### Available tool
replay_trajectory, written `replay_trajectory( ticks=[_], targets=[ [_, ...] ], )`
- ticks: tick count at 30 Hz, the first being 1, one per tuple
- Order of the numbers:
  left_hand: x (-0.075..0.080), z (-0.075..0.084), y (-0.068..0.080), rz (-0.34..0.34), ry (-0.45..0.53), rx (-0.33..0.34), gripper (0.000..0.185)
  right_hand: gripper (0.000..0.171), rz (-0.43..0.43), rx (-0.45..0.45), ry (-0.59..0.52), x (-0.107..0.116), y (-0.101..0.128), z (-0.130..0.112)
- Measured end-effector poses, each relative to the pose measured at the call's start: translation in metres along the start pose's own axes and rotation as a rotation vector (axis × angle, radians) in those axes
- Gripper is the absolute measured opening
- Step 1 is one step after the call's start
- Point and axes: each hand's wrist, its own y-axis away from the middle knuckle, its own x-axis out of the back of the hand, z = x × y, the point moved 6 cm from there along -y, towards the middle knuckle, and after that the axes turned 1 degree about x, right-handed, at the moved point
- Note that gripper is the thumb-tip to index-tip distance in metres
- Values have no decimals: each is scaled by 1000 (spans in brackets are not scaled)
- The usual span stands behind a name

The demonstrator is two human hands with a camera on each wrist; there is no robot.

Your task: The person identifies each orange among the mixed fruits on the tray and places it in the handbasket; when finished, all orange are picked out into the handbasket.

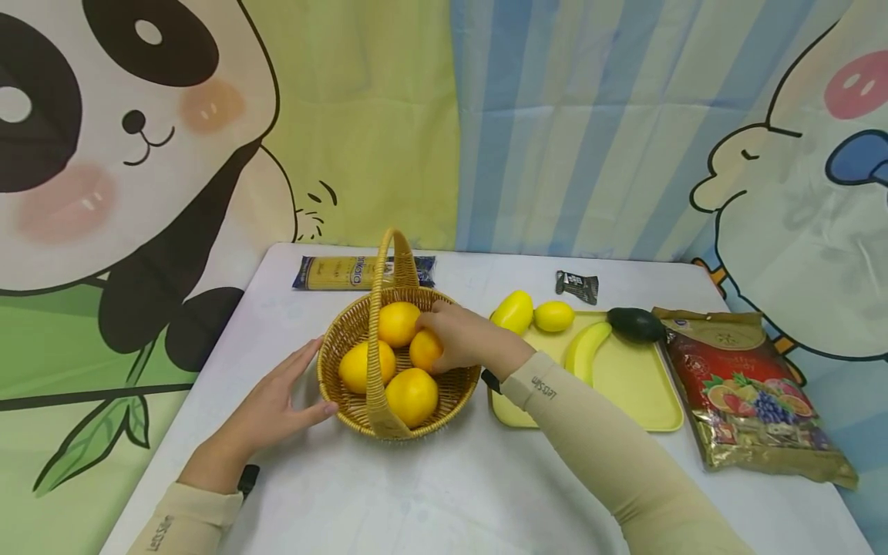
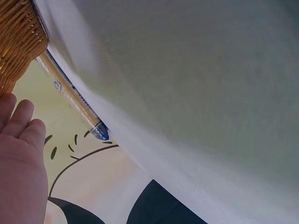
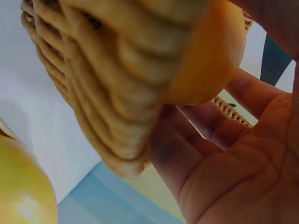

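Observation:
A wicker basket with a tall handle stands mid-table and holds several oranges. My right hand reaches in from the right and grips one orange at the basket's right side. In the right wrist view the fingers curl under that orange, beside the weave. My left hand lies with straight fingers against the basket's left wall, thumb touching it. The left wrist view shows that hand just below the basket.
A yellow tray to the right carries a banana, two lemons and an avocado. A fruit-candy bag lies far right. A small dark packet and a spaghetti packet lie behind.

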Motion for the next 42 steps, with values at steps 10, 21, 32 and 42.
replay_trajectory(
  ticks=[10,21,32,42],
  targets=[
    [-1,0,-4,-1,-8,-6,114,66,-4,-30,-4,0,4,6],
    [-1,1,-7,-10,-8,-2,113,70,69,-56,-46,24,18,5],
    [2,1,-6,-7,-18,-15,114,64,222,-35,-24,50,41,8],
    [5,-5,-3,-8,-12,-8,113,70,325,-79,-36,60,67,23]
  ],
)
